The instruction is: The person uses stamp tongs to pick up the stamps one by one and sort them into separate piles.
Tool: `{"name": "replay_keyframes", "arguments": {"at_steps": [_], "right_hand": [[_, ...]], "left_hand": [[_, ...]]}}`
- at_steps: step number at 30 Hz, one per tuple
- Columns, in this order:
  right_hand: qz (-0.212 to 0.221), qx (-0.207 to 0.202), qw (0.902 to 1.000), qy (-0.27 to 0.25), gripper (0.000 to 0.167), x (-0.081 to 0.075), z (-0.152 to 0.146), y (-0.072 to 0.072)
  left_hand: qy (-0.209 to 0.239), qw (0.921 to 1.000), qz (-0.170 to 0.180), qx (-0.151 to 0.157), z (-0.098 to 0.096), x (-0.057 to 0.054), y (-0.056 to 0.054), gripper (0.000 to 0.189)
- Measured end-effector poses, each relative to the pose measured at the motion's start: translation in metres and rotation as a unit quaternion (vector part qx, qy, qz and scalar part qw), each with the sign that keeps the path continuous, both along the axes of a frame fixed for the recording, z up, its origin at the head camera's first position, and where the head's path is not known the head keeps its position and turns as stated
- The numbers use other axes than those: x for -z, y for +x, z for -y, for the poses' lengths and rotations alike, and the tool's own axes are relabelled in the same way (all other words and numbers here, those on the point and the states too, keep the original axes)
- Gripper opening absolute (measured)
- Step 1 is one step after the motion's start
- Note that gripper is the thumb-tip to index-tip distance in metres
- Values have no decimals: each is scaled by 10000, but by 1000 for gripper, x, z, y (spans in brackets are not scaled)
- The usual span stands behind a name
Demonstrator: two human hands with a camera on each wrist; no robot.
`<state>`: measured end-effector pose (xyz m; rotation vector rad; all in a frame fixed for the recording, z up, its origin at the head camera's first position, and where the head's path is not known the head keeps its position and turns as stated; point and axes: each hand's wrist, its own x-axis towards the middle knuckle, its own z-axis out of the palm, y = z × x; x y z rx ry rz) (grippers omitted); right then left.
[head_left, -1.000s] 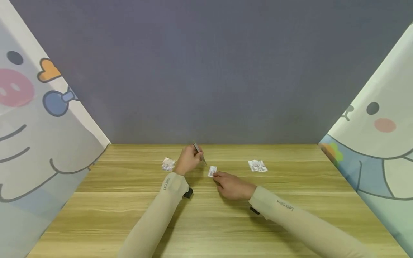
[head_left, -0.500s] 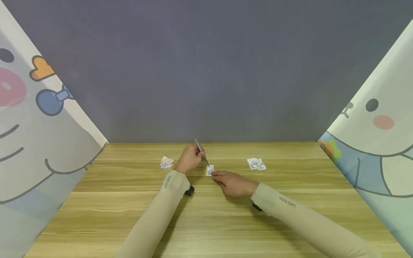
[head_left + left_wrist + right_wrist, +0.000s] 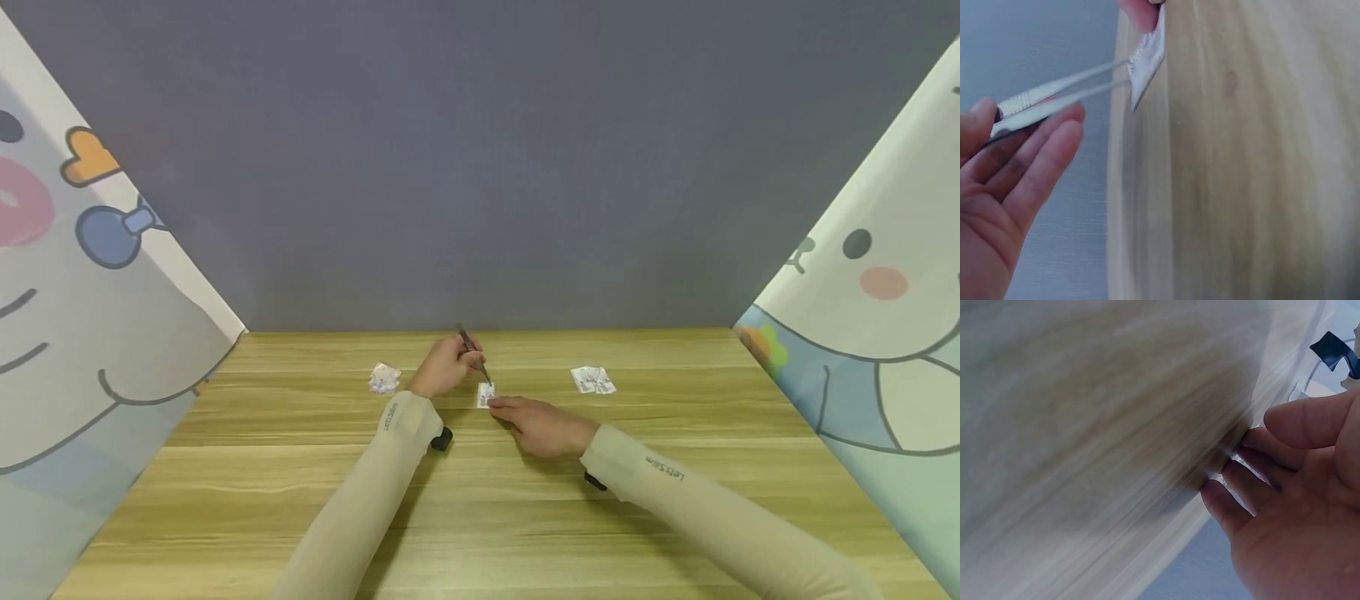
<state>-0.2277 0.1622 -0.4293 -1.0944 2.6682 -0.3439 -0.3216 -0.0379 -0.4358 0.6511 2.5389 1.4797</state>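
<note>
A small white printed sachet (image 3: 483,395) lies near the back middle of the wooden table. My left hand (image 3: 441,367) pinches a pair of metal tweezers (image 3: 471,350) between thumb and fingers, handle end pointing up and back. In the left wrist view the tweezers (image 3: 1038,103) have their two arms spread apart, with the tips right at an edge of the sachet (image 3: 1146,65). My right hand (image 3: 547,427) reaches in from the right, palm down, its extended fingertips on the sachet's near right corner. From the right wrist view, the right hand (image 3: 1291,481) has its fingers reaching down to the tabletop.
Left of the hands sits a small pile of similar sachets (image 3: 385,378); another group of sachets (image 3: 592,380) lies to the right. A grey wall (image 3: 480,167) rises behind the table (image 3: 480,517), and cartoon-printed panels (image 3: 855,333) flank it.
My left hand has brought the tweezers from just beside the sachet onto its far edge. My right hand stays at the sachet's corner. Both sachet piles stay put; the head view shifts slightly.
</note>
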Motion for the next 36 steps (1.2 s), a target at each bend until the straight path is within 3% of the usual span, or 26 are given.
{"name": "replay_keyframes", "arguments": {"at_steps": [7,13,19,29,33,36], "right_hand": [[5,49,10000,4,40,0,2,-1],[-65,31,10000,-61,40,-1,1,0],[-78,-7,9999,-115,41,0,1,0],[95,25,9999,-58,43,2,-1,-1],[192,151,9993,-290,43,1,-4,0],[19,256,9979,-589,41,0,-9,0]], "left_hand": [[-195,9996,-43,219,-1,-3,-2,16],[-85,9996,-17,282,1,-9,-3,14],[-154,9992,-151,331,4,-7,-3,16],[195,9990,-287,277,1,-1,2,14],[394,9989,-220,114,2,-3,5,12],[569,9979,-289,-116,4,-5,7,10]]}}
